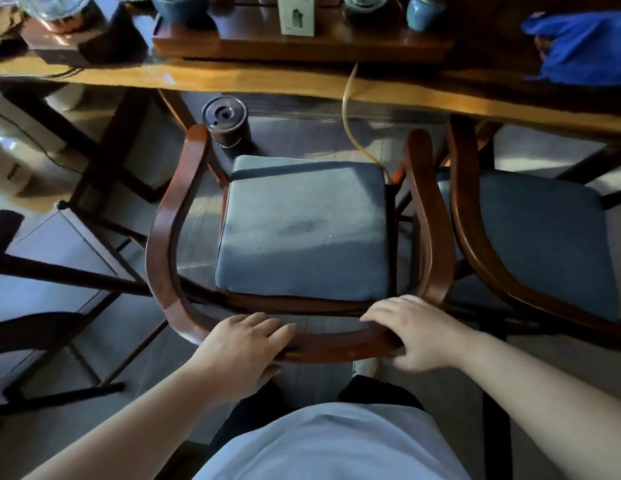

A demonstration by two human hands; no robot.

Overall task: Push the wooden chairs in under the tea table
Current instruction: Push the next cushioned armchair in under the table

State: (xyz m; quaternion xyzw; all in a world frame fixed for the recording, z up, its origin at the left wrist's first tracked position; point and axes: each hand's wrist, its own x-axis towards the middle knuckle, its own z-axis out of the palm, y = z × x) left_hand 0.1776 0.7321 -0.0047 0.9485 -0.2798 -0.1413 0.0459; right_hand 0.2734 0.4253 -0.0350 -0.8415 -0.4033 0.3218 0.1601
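A wooden chair (170, 216) with a curved reddish back rail and a blue seat cushion (304, 230) stands in front of me, facing the tea table (253, 79). Its armrest tips are just short of the table's front edge. My left hand (245, 344) and my right hand (411, 332) both grip the back rail, fingers over the top. A second wooden chair (475, 237) with a blue cushion stands to the right, its front reaching under the table edge.
On the floor under the table stands a dark cylindrical container (227, 128), with a yellowish hose (349, 123) hanging down beside it. A wooden tea tray (302, 43) with pots and a blue cloth (586, 46) lie on the table. Dark chair frames (59, 271) stand at left.
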